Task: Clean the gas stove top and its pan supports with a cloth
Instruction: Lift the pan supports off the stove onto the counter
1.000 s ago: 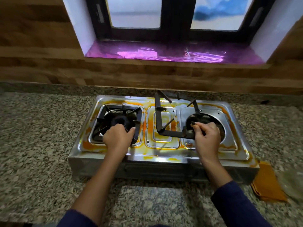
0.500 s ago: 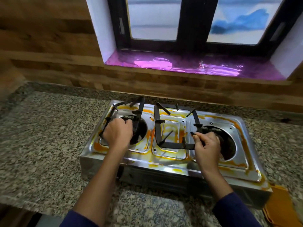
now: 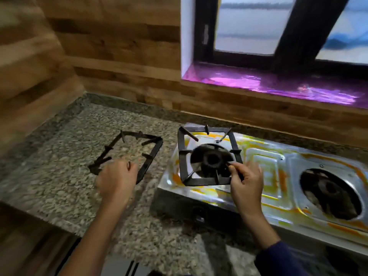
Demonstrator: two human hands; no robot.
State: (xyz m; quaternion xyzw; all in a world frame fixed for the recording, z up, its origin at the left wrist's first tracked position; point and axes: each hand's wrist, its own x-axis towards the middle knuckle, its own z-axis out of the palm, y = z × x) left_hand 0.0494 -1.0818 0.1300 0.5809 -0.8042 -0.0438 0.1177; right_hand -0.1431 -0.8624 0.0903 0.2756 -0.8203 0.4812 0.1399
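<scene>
The counter is speckled grey stone and fills the left and bottom of the view. The stove sits on it at about 3 o'clock from the middle. It is shiny metal with orange and yellow smears all over its top. The right burner hole has no support on it.

Two black pan supports show. The left support lies flat on the counter, at 9 o'clock from the stove and just beside it. The right support sits over the stove's left burner.

The left hand is at the near edge of the left support, at its 6 o'clock. Its fingers are curled in, but the view is blurry, so I cannot tell if they grip the bar. The right hand is at the right support's near right corner, at about 4 o'clock. Its thumb and fingers pinch that black bar.
</scene>
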